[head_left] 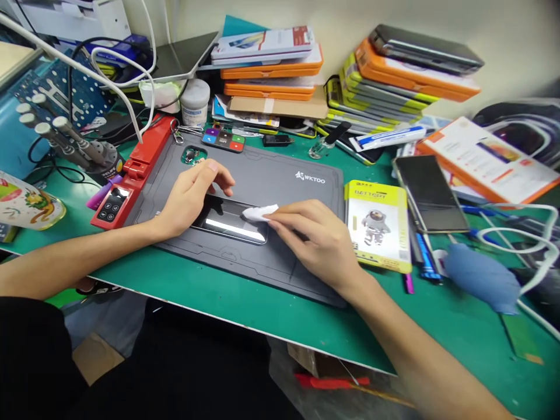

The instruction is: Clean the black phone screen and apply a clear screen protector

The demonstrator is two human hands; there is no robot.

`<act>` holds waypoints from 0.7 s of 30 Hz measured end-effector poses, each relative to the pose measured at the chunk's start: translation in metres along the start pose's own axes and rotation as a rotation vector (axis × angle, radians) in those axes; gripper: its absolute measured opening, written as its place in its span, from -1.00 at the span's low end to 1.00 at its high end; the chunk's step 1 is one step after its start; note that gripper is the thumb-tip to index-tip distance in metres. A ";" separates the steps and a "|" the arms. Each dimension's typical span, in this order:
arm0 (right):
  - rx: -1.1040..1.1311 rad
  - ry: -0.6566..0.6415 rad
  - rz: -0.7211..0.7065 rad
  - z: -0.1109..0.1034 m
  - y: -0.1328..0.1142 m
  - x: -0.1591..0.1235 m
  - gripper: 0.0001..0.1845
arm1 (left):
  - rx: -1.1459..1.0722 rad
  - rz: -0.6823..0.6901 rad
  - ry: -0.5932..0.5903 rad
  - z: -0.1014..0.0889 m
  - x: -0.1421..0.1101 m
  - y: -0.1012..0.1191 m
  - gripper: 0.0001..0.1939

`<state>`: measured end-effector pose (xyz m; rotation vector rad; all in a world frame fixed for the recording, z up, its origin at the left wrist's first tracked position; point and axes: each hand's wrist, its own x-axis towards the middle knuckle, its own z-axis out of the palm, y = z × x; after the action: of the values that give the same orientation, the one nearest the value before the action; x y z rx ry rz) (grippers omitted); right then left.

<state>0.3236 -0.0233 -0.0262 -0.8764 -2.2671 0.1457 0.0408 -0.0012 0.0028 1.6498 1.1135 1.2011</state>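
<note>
A phone screen (236, 220), black and glossy with a bright reflection, lies flat on a dark grey work mat (280, 169). My right hand (321, 242) pinches a folded white wipe (261, 213) between thumb and fingers, its tip over the right end of the screen. My left hand (190, 198) is at the screen's left end, partly covering it. Its fingers are loosely bent and apart, with nothing seen in them; whether they press on the glass I cannot tell.
A red device with buttons (112, 207) borders the mat's left side. To the right are a yellow battery box (377, 227), a dark phone (431, 192) and a blue air blower (479, 277). Stacked boxes (271, 73) line the wall. A screwdriver holder (102, 160) stands left.
</note>
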 end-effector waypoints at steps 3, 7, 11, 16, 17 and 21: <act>-0.026 -0.117 -0.091 0.005 -0.005 -0.002 -0.63 | -0.010 0.004 -0.026 0.000 -0.001 0.001 -0.52; 0.003 -0.219 -0.145 0.010 -0.010 -0.002 -0.44 | -0.011 0.018 -0.039 0.000 -0.001 0.000 -0.53; 0.018 -0.225 -0.165 0.002 -0.004 0.002 -0.54 | -0.011 0.017 -0.057 0.001 -0.001 -0.001 -0.53; 0.014 -0.187 -0.167 -0.014 0.013 0.001 -0.71 | -0.004 0.019 -0.051 0.001 0.000 -0.001 -0.53; 0.016 -0.187 -0.164 -0.014 0.013 0.002 -0.70 | -0.001 0.015 -0.053 0.001 0.000 -0.001 -0.53; 0.022 -0.201 -0.177 -0.006 0.005 0.009 -0.66 | 0.005 0.020 -0.050 0.001 0.000 0.000 -0.53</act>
<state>0.3259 -0.0147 -0.0181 -0.6711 -2.5121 0.1854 0.0423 -0.0012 0.0028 1.6890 1.0724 1.1647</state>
